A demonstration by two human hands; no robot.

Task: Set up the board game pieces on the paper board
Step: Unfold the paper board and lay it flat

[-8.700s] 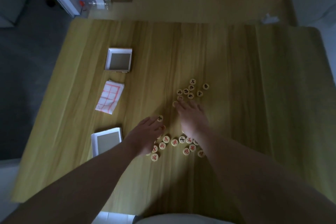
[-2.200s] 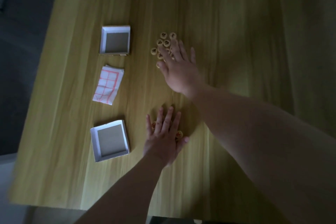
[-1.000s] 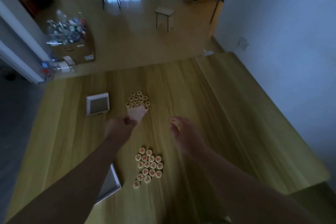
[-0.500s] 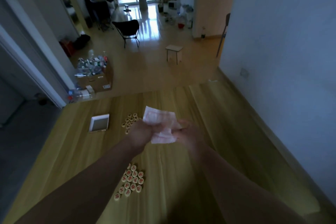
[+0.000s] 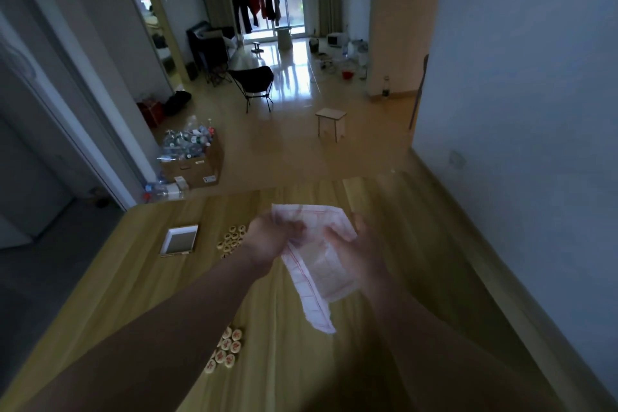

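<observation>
red-lined paper board (image 5: 317, 273), left hand (image 5: 267, 242), right hand (image 5: 363, 256)

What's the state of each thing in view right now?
paper board: partly unfolded, creased, held above the table, not laid down
left hand: grips the paper's upper left part
right hand: holds the paper's right side, thumb on top
far pieces: clustered on the table, not set up
near pieces: clustered, red marks up, partly hidden by the left forearm
box tray: open, empty
</observation>
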